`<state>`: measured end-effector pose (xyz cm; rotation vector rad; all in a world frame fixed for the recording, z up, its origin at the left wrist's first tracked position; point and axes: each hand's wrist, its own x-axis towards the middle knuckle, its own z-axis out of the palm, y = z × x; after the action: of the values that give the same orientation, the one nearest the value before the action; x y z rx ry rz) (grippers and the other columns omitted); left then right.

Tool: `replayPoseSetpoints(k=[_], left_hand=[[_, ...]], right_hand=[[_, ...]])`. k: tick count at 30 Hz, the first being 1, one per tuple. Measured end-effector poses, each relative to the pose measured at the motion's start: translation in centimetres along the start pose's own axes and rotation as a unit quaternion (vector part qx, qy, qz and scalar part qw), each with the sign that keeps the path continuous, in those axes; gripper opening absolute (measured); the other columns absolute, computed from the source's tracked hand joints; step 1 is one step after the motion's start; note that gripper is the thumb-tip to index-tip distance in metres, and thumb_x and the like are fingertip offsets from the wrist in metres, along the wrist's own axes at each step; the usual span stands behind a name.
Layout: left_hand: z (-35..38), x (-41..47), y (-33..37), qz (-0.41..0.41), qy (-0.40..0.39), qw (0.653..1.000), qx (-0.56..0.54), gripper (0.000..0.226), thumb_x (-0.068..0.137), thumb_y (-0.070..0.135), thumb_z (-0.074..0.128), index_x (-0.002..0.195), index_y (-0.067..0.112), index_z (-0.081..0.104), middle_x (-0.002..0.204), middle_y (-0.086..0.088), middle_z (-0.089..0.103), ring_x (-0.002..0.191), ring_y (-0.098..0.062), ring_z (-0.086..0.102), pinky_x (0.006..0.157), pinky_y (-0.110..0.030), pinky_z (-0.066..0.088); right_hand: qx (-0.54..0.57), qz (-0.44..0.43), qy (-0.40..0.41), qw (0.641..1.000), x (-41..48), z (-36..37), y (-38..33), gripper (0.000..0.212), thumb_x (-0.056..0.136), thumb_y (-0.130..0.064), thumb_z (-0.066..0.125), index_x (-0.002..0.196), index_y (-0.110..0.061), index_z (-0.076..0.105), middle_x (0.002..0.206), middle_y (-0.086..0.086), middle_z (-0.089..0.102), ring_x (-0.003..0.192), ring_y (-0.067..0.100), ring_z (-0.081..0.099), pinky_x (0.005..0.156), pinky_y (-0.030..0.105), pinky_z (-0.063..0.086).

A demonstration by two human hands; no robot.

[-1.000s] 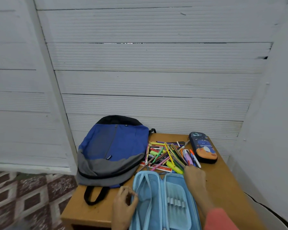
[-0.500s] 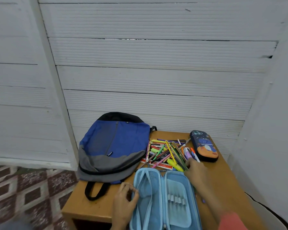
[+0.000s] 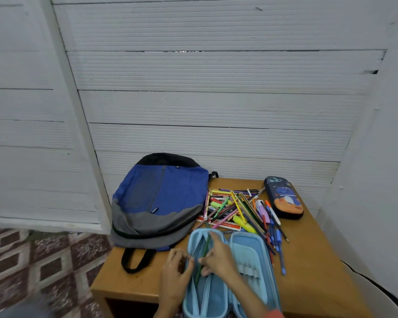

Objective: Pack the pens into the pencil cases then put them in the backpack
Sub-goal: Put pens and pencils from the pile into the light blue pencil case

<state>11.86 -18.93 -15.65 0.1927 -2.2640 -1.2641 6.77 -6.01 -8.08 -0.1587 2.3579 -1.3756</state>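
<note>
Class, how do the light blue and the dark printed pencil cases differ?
The light blue pencil case lies spread open; the dark printed pencil case is closed. The blue is plain, the dark bears a cartoon. The right hand holds a green pencil over the blue; the dark is untouched. Both lie on the table.

We see a light blue case (image 3: 248, 249) lying unzipped and spread flat nearest us, its left rim gripped by our left hand (image 3: 174, 271). Over its left half slants a green pencil (image 3: 203, 250), pinched in our right hand (image 3: 218, 258). Just beyond lie the pens (image 3: 239, 207), a loose many-coloured heap. A dark case (image 3: 283, 198) with a cartoon print lies closed to their right; the blue-and-grey backpack (image 3: 161, 196) lies flat to their left.
</note>
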Motion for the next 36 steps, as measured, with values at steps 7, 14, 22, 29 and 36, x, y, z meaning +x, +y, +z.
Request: replayPoseSetpoints(k=[7,14,22,29,36], left_hand=[[0.0,0.0,0.1,0.013,-0.002,1.000,-0.011,0.009,0.086,0.033,0.062,0.078,0.030,0.059,0.087,0.014,0.054,0.071,-0.008,0.057,0.061,-0.021,0.044],[0.0,-0.2,0.0,0.012,-0.004,1.000,-0.007,0.017,0.088,0.016,0.066,0.080,0.030,0.059,0.087,0.013,0.054,0.073,-0.009,0.057,0.063,-0.027,0.047],[-0.1,-0.1,0.3,0.031,0.007,0.999,-0.010,0.015,0.080,0.047,0.055,0.077,0.032,0.059,0.086,0.014,0.055,0.068,-0.009,0.055,0.059,-0.021,0.043],[-0.1,-0.2,0.5,0.002,0.000,1.000,-0.006,0.019,0.084,0.013,0.070,0.075,0.026,0.060,0.086,0.012,0.056,0.075,-0.009,0.058,0.063,-0.016,0.043],[-0.1,-0.2,0.5,0.004,0.005,1.000,-0.010,0.020,0.084,0.012,0.070,0.075,0.026,0.060,0.084,0.012,0.056,0.073,-0.009,0.057,0.063,-0.015,0.042]], right_hand=[[-0.047,-0.006,-0.073,0.996,-1.1,1.0,-0.2,0.077,0.086,0.002,0.063,0.150,-0.015,0.024,0.069,-0.001,0.054,0.039,0.009,0.057,0.056,0.036,0.057],[-0.010,0.015,-0.078,0.997,-0.4,1.2,0.7,0.058,0.092,0.004,0.054,0.146,-0.007,0.035,0.063,0.006,0.059,0.039,0.008,0.057,0.054,0.029,0.056],[-0.010,-0.004,-0.067,0.998,-0.2,1.0,1.0,0.033,0.091,0.007,0.054,0.124,0.004,0.056,0.057,0.006,0.059,0.038,0.008,0.057,0.050,0.026,0.055],[-0.034,-0.074,0.309,0.948,3.4,-8.1,2.8,0.012,0.091,-0.008,0.063,0.097,-0.009,0.072,0.088,0.009,0.072,0.067,0.018,0.060,0.056,0.028,0.047],[-0.168,0.030,0.328,0.929,6.7,-13.5,9.2,0.013,0.089,-0.019,0.065,0.095,-0.010,0.073,0.096,0.015,0.071,0.087,0.034,0.063,0.069,0.036,0.051]])
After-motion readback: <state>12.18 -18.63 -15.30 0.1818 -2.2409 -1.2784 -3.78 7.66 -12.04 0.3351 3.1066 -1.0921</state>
